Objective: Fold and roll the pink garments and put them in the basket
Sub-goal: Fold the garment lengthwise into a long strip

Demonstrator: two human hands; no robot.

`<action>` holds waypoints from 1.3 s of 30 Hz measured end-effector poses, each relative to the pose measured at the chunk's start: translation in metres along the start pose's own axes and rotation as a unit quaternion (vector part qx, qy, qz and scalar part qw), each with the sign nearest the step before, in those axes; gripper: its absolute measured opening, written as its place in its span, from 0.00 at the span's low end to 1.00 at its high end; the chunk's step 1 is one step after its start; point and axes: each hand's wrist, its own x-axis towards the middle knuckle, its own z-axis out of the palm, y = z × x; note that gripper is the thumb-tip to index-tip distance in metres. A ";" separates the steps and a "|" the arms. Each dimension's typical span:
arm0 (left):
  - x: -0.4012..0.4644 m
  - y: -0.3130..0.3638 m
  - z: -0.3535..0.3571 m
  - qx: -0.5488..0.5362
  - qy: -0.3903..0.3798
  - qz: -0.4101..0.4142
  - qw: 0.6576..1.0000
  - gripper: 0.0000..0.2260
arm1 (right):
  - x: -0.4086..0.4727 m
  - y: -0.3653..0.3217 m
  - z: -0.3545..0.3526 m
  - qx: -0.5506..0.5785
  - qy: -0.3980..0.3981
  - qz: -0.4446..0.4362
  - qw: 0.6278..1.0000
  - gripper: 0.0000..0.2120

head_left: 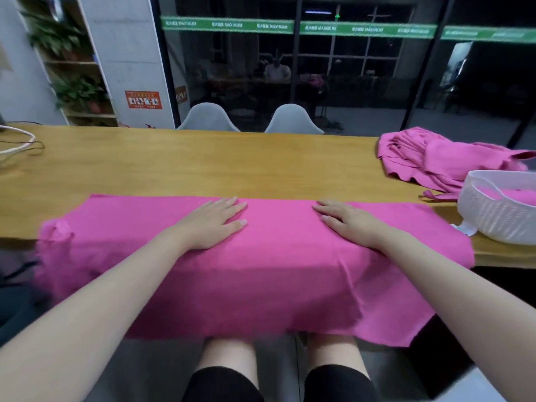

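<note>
Garment [261, 256] spread across the near edge of the surface [203, 163], front part hanging over toward the knees. Left hand [211, 224] and right hand [348, 224] flat on it, side by side, apart. Basket [499, 216] at right, cloth inside. Heap of garments [435, 161] just behind the basket. Two chairs [249, 118] beyond the far edge.
</note>
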 end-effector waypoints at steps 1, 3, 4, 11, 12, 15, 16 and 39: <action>-0.012 0.006 0.003 0.009 0.004 0.001 1.000 0.29 | -0.013 -0.001 0.002 -0.007 -0.003 -0.010 1.000 0.23; -0.033 0.013 0.008 0.010 0.000 0.007 1.000 0.29 | -0.037 -0.004 0.006 -0.027 -0.009 -0.030 0.999 0.26; -0.040 0.016 0.007 0.001 -0.006 0.014 1.000 0.28 | -0.045 -0.004 0.006 -0.030 -0.014 -0.032 0.999 0.27; -0.042 -0.024 -0.002 -0.055 0.038 -0.094 0.993 0.25 | -0.029 -0.005 0.003 0.002 -0.034 0.031 0.999 0.26; -0.042 -0.031 -0.002 -0.059 0.037 -0.108 0.992 0.26 | -0.027 -0.004 0.004 -0.001 -0.028 0.036 0.999 0.27; -0.042 -0.047 -0.008 -0.128 0.048 -0.092 0.986 0.23 | -0.020 0.001 0.004 0.010 -0.004 0.056 0.998 0.29; -0.041 -0.051 -0.009 -0.140 0.056 -0.090 0.984 0.22 | -0.018 0.002 0.003 0.007 -0.004 0.064 0.998 0.30; -0.085 -0.038 0.009 0.007 0.058 -0.287 0.956 0.42 | -0.048 -0.017 0.011 -0.096 -0.039 0.213 0.972 0.46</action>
